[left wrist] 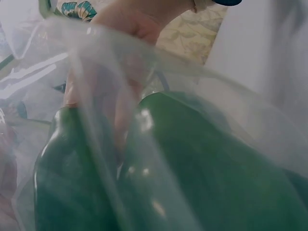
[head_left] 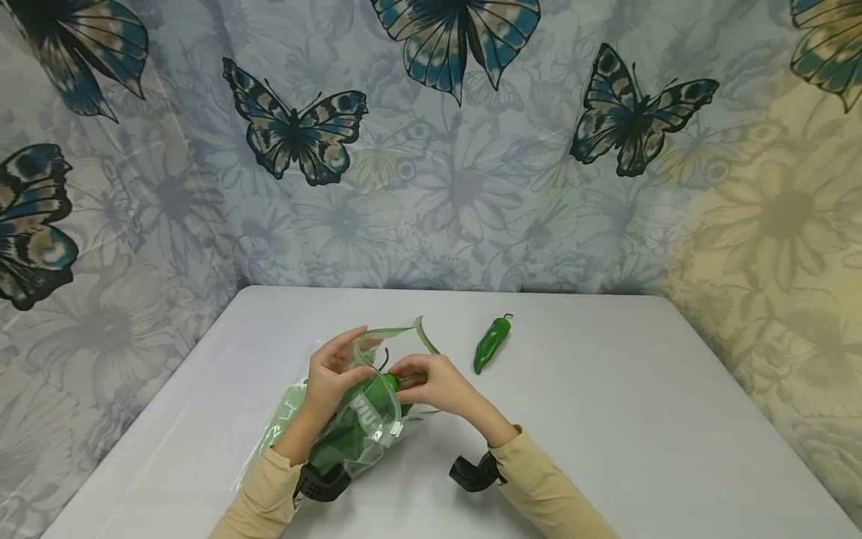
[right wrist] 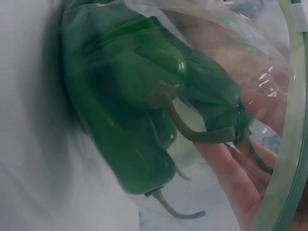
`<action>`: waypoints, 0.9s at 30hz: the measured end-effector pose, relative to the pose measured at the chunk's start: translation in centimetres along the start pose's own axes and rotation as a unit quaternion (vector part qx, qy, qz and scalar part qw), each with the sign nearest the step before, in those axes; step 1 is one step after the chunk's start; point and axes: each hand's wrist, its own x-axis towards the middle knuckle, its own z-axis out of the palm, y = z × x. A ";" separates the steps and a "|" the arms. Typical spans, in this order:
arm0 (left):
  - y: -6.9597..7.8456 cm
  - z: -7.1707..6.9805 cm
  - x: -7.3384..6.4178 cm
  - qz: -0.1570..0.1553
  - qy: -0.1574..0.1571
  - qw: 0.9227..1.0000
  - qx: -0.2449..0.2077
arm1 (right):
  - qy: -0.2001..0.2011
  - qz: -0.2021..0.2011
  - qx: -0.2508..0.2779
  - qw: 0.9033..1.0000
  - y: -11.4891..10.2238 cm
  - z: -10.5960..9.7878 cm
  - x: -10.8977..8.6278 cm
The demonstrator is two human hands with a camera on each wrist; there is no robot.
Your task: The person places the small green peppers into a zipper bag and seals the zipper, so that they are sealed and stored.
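A clear and green zip bag (head_left: 364, 423) with several green peppers (right wrist: 120, 139) in it leans on the table in the head view. My left hand (head_left: 333, 374) holds the bag's mouth at its left side, thumb and fingers apart along the rim. At the mouth, my right hand (head_left: 431, 382) pinches a green pepper (head_left: 391, 382) whose stem points up. In the left wrist view, the right hand's fingers (left wrist: 72, 91) reach down to the pepper tops, partly veiled by the plastic. One long green chili pepper (head_left: 492, 344) lies outside the bag, beyond the right hand.
The white table (head_left: 640, 419) spreads around the bag. A flat clear and green plastic piece (head_left: 283, 415) lies left of the bag, partly behind the left forearm. Butterfly-patterned cloth (head_left: 465, 202) hangs behind the table and along its sides.
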 end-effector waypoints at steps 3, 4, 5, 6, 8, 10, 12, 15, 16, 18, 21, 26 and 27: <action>0.1 0.0 0.1 -0.001 -0.001 1.000 0.002 | -0.006 -0.002 -0.002 1.000 -0.3 0.0 0.3; 0.1 0.0 0.1 -0.001 0.001 1.000 0.003 | -0.010 -0.003 -0.001 1.000 -0.3 0.0 0.3; 0.1 0.0 0.1 -0.001 0.002 1.000 0.002 | -0.012 -0.003 0.000 1.000 -0.4 0.0 0.4; 0.1 0.0 0.1 -0.001 0.003 1.000 0.006 | -0.014 -0.004 0.003 1.000 -0.4 0.0 0.4; 0.1 0.0 0.2 -0.002 0.005 1.000 0.013 | -0.015 -0.004 0.008 1.000 -0.2 0.0 0.5; 0.1 -0.1 0.1 0.002 -0.001 1.000 0.016 | -0.015 -0.001 0.010 1.000 0.5 0.1 0.7; 0.1 -0.1 0.2 0.005 -0.009 1.000 0.018 | -0.013 0.000 0.010 1.000 1.2 0.3 0.9; 0.2 -0.2 0.2 0.002 -0.018 1.000 0.014 | -0.011 0.001 -0.001 1.000 2.3 0.6 1.2; 0.2 -0.2 0.2 0.000 -0.020 1.000 0.012 | -0.010 0.001 -0.008 1.000 2.4 0.6 1.3; 0.2 -0.2 0.2 -0.005 -0.018 1.000 0.011 | -0.006 0.004 -0.025 1.000 2.3 0.7 1.3; 0.2 -0.2 0.3 -0.004 -0.020 1.000 0.008 | -0.003 0.018 -0.050 0.999 2.2 0.9 1.3; 0.0 -0.1 0.2 0.005 -0.027 1.000 0.007 | -0.007 0.027 -0.062 0.998 2.2 1.1 1.0; 0.0 -0.1 0.2 0.005 -0.028 1.000 0.006 | -0.009 0.024 -0.060 0.998 2.3 1.1 0.9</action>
